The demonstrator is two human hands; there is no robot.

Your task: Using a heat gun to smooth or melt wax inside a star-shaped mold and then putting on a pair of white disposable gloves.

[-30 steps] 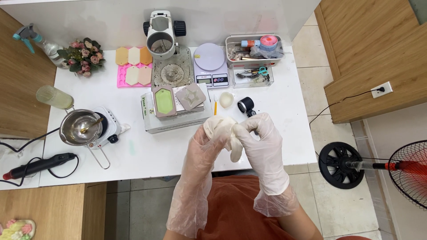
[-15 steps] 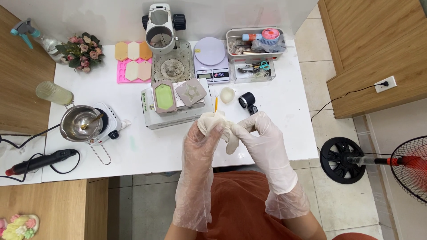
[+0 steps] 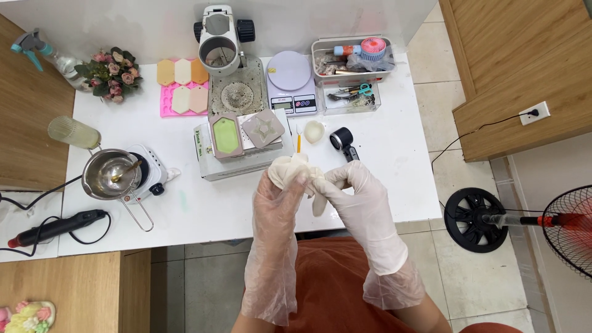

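Both hands are up over the front edge of the white worktop [image 3: 382, 185], dead centre of the frame, and both are in thin clear gloves. The left hand [image 3: 280, 191] is curled around a crumpled cream-white lump [image 3: 295, 168], looks like a bunched-up glove or cloth, can't really tell which. The right hand [image 3: 348, 185] has its fingers pinched onto the same lump from the right side, so the two hands are pressed together on it, held just above the worktop.

Right behind the lump there's a white box [image 3: 237, 161] with a green hexagon mould [image 3: 226, 135] and a grey mould [image 3: 263, 127] sitting on top. Just to the right of that: a small orange stick [image 3: 298, 143], a little white cup [image 3: 314, 131] and a black loupe-type thing [image 3: 343, 142].

Further up, a microscope stand [image 3: 223, 43], a round lilac scale [image 3: 290, 77] and a clear tray of tools [image 3: 351, 65]. Left side has a steel pot [image 3: 111, 174] on a small hotplate, a pink mould [image 3: 180, 92] and a little flower bunch [image 3: 112, 74].
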